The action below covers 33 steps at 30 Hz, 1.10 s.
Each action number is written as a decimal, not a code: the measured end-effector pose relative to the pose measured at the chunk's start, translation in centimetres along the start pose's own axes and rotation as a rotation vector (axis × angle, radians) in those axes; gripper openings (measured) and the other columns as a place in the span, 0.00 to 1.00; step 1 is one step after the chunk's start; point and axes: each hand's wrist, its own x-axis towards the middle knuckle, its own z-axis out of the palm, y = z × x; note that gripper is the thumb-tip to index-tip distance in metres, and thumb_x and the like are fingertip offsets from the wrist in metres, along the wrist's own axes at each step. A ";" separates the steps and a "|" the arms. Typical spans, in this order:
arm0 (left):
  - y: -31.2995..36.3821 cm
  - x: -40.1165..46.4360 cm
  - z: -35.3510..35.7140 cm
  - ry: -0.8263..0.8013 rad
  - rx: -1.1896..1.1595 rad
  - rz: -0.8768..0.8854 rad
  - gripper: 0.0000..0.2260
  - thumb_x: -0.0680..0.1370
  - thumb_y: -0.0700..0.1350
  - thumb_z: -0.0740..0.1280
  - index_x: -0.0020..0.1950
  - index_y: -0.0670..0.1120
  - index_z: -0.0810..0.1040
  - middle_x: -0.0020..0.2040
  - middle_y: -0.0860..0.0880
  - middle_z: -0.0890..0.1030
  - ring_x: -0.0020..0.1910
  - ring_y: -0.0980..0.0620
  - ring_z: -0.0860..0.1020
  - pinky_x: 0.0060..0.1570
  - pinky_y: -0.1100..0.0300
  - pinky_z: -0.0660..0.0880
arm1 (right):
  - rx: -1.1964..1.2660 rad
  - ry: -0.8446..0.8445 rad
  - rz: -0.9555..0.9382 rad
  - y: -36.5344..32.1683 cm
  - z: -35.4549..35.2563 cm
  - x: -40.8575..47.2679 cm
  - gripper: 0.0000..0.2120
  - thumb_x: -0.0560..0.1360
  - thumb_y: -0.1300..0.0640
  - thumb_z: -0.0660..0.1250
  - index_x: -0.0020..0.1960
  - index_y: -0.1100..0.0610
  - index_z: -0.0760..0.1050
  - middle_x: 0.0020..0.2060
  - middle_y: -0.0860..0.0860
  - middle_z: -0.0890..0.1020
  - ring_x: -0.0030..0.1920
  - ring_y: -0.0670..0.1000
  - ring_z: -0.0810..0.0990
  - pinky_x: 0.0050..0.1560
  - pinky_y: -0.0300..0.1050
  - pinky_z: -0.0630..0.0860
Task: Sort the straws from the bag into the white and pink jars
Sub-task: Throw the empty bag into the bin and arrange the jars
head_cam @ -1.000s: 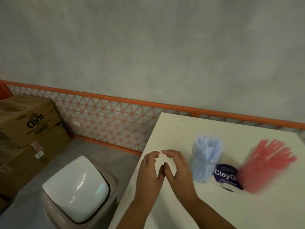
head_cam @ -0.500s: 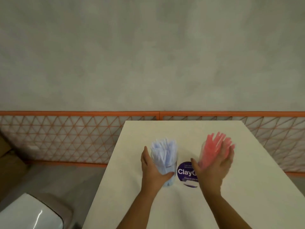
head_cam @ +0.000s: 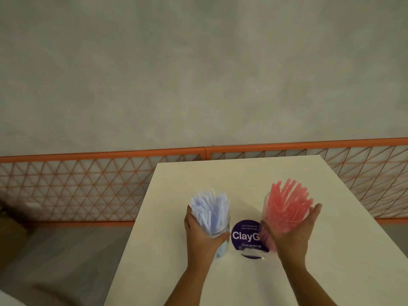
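Observation:
Two clear jars stand on the white table [head_cam: 240,177]. The left jar [head_cam: 219,226] is full of white straws [head_cam: 209,206]; my left hand [head_cam: 198,238] grips it from the near left, thumb across its front. The right jar [head_cam: 267,206] is full of pink straws [head_cam: 287,202]; my right hand [head_cam: 291,236] cups it from the near right, thumb on the left side and fingers reaching up its right side. No bag is in view.
A round purple "ClayGo" sticker [head_cam: 244,236] lies on the table between the jars. An orange lattice fence [head_cam: 88,184] runs behind the table below a grey wall. The floor drops away left of the table's edge.
The view swung right from the bin and boxes to centre on the table. My hands went from resting together on the table to the two jars, one on each.

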 end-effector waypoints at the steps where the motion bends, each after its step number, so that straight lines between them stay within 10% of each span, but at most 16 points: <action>1: 0.0 0.1 0.1 0.006 0.001 0.007 0.51 0.56 0.44 0.82 0.72 0.46 0.58 0.68 0.49 0.68 0.67 0.50 0.67 0.63 0.61 0.65 | 0.003 0.001 0.009 0.1 0.0 0.2 0.63 0.58 0.61 0.81 0.76 0.50 0.39 0.75 0.52 0.57 0.74 0.55 0.60 0.70 0.50 0.58; 8: 0.4 1.1 1.0 0.034 -0.003 0.052 0.43 0.56 0.44 0.82 0.67 0.48 0.64 0.60 0.53 0.72 0.60 0.53 0.71 0.57 0.63 0.68 | -0.007 -0.032 0.014 0.2 0.2 1.3 0.62 0.59 0.59 0.81 0.76 0.47 0.39 0.74 0.53 0.62 0.72 0.58 0.64 0.69 0.59 0.63; 33: 0.9 19.6 8.0 0.032 0.078 0.128 0.46 0.59 0.48 0.81 0.71 0.46 0.61 0.67 0.48 0.70 0.65 0.49 0.70 0.57 0.63 0.68 | -0.016 -0.178 -0.128 0.9 14.3 14.4 0.61 0.57 0.53 0.82 0.76 0.51 0.43 0.70 0.52 0.66 0.69 0.53 0.68 0.60 0.42 0.67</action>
